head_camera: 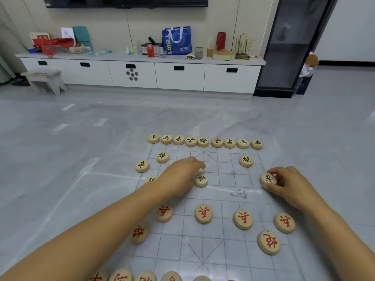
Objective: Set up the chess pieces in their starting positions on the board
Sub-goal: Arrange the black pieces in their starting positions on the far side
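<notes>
From the head view, our right hand pinches a dark-lettered disc between thumb and fingers at the right edge of the board, on its far half. Our left hand lies just beside a second dark disc mid-board. Its fingertips are blurred at the disc's far rim, so we cannot tell whether they grip. Red discs sit on the near half.

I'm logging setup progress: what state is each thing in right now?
Right hand: pinches right-edge green soldier.
Left hand: at centre green soldier, grip unclear.
Far green row: nine pieces lined up, face up.
Red soldiers: four visible, flat, face up.
Board: spread out flat.
</notes>
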Action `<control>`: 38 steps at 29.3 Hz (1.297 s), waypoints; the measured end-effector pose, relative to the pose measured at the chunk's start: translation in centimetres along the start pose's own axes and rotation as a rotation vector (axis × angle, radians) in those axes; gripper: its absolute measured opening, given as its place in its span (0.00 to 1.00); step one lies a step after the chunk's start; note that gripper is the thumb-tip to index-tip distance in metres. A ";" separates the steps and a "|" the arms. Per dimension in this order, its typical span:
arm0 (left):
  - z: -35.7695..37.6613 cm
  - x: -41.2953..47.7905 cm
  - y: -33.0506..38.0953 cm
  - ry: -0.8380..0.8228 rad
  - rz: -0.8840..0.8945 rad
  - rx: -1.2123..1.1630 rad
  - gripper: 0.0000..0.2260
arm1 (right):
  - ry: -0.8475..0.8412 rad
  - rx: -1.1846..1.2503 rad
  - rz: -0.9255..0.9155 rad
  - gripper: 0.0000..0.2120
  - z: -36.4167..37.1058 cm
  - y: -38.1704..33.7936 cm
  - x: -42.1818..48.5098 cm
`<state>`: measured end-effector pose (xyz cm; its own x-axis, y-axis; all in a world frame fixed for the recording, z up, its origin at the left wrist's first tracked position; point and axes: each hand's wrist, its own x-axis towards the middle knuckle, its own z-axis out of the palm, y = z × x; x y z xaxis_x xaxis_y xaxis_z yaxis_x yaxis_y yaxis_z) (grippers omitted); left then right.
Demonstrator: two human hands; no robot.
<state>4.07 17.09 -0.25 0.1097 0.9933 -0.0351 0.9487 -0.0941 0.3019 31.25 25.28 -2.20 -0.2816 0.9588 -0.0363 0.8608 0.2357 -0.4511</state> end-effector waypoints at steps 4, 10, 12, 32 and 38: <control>0.4 0.7 0.1 0.056 -0.147 -0.059 0.16 | -0.070 0.052 -0.013 0.26 -0.3 0.6 0.1; 0.3 1.1 1.0 -0.024 -0.255 -0.058 0.23 | -0.044 -0.003 -0.054 0.24 -0.1 0.4 0.2; 0.2 1.5 1.3 -0.065 -0.207 -0.031 0.25 | -0.027 0.009 -0.056 0.23 0.0 0.3 0.1; -1.3 3.6 -0.8 -0.156 -0.078 0.033 0.16 | 0.136 0.146 -0.013 0.20 -0.8 1.4 0.6; -0.7 3.7 -0.9 -0.049 -0.145 -0.040 0.15 | 0.159 0.139 -0.008 0.21 -0.5 1.4 0.5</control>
<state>3.44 20.90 0.02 -0.0126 0.9917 -0.1278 0.9431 0.0542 0.3281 32.49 26.14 -2.39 -0.2085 0.9724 0.1043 0.7885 0.2302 -0.5703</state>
